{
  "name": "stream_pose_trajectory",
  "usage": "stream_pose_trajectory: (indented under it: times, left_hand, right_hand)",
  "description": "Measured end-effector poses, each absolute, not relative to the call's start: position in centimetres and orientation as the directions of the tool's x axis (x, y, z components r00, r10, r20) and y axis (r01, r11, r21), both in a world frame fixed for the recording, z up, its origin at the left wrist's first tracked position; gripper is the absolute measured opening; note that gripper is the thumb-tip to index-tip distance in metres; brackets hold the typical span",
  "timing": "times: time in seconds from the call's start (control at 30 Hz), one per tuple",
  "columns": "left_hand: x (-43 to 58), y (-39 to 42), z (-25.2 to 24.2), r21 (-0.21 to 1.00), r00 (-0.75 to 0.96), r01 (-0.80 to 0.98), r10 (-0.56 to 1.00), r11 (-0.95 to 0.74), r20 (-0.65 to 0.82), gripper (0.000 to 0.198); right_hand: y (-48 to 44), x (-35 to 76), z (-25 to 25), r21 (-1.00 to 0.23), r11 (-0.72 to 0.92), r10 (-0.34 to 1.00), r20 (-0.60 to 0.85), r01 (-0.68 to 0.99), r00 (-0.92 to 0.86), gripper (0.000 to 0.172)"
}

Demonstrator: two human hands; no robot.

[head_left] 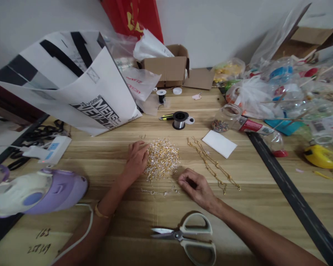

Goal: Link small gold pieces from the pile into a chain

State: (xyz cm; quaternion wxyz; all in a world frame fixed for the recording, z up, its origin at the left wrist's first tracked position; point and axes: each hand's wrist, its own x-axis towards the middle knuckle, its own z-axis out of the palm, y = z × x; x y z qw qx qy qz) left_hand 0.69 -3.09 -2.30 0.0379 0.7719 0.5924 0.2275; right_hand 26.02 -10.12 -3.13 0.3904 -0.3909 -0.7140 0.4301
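Steel scissors [183, 236] nearest, lying just behind the right hand [198, 189]. Right hand on the wooden table [105, 155], fingers curled together, maybe pinching something tiny; cannot tell. Short beaded strand [159, 192] between both hands. Left hand [137, 159] resting loosely open against the left edge of the gold-and-clear bead pile [162, 159]. Gold chains [211, 164] just beyond the right hand. Best to draw single pieces gently, without scattering the heap. Wire spool [180, 120] farther off.

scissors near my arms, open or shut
Slightly open. The scissors lie flat on the table, blades parted a little at the tips and the two handle loops spread apart.
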Motion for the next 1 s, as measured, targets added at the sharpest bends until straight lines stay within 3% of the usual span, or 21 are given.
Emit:
stream_pose_trajectory:
  times: [0.13, 0.7, 1.0]
  left_hand:
    - [1.5, -3.0, -1.7, 0.268, 0.274, 0.899, 0.923, -0.345, 0.269, 0.031]
    - [2.0, -4.1, -1.4, 0.266, 0.401, 0.840, 0.872, -0.473, 0.281, 0.031]
    - [-0.2, -3.5, -1.5, 0.341, 0.270, 0.864, 0.913, -0.370, 0.306, 0.025]
  right_hand:
    - [-10.1, 26.0, -3.0, -0.921, 0.324, 0.895, 0.224, 0.216, -0.386, 0.011]
    - [-10.0, 26.0, -3.0, -0.916, 0.331, 0.897, 0.232, 0.225, -0.377, 0.014]
    - [-10.0, 25.8, -2.7, -0.922, 0.312, 0.901, 0.210, 0.229, -0.380, 0.016]
